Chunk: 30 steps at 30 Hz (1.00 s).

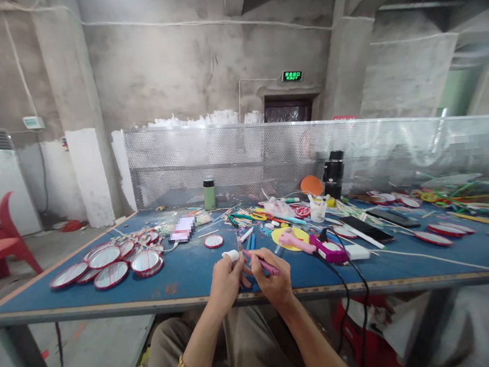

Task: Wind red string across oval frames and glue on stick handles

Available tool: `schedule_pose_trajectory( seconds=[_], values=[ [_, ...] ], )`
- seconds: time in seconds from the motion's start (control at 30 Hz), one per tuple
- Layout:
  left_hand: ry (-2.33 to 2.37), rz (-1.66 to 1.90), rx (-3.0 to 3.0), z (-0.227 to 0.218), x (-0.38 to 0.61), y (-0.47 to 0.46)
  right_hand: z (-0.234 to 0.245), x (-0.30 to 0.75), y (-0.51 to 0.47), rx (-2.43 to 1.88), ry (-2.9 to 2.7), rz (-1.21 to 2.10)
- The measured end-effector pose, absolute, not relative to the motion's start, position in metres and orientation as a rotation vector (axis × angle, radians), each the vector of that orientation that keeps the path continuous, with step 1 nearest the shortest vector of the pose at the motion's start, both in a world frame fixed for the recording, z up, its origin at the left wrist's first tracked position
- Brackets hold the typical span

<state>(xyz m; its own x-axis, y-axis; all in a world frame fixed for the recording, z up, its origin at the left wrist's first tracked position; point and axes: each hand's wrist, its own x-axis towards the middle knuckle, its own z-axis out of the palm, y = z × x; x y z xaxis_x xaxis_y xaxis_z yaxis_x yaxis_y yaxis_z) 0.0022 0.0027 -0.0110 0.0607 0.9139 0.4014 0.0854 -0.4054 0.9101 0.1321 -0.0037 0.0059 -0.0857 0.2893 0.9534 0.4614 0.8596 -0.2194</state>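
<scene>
a: stick (262,263), pink and thin, over the table (184,274) edge. who holds it?
b: right hand (274,283), closed round its middle. left hand (226,285) curled at its tip, hold unclear. likely light, stiff; grip mid-shaft.

The left hand (226,279) and right hand (272,281) meet at the table (108,292) edge, so most of the pink stick (265,264) in the right grip is covered, and whether the left grip also has it cannot be told. A blurred patch (183,229) hides something beside the round mirrors (110,266), and another smear (476,143) sits on the perforated screen (267,153). Both forearms are cut by the bottom edge, and the far-right clutter (464,198) is too small to sort.
</scene>
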Motion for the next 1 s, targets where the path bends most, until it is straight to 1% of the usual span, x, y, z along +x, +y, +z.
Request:
schedule_pose_trajectory(
  seconds=[0.3,1.0],
  values=[
    [1.021,1.433,1.616,-0.005,0.0021,-0.0013,0.0063,0.1317,-0.0033,-0.624,-1.692,-0.188],
    [1.041,1.431,1.628,-0.006,0.0025,-0.0003,0.0046,0.1324,-0.0032,-0.632,-1.707,-0.203]
  ],
)
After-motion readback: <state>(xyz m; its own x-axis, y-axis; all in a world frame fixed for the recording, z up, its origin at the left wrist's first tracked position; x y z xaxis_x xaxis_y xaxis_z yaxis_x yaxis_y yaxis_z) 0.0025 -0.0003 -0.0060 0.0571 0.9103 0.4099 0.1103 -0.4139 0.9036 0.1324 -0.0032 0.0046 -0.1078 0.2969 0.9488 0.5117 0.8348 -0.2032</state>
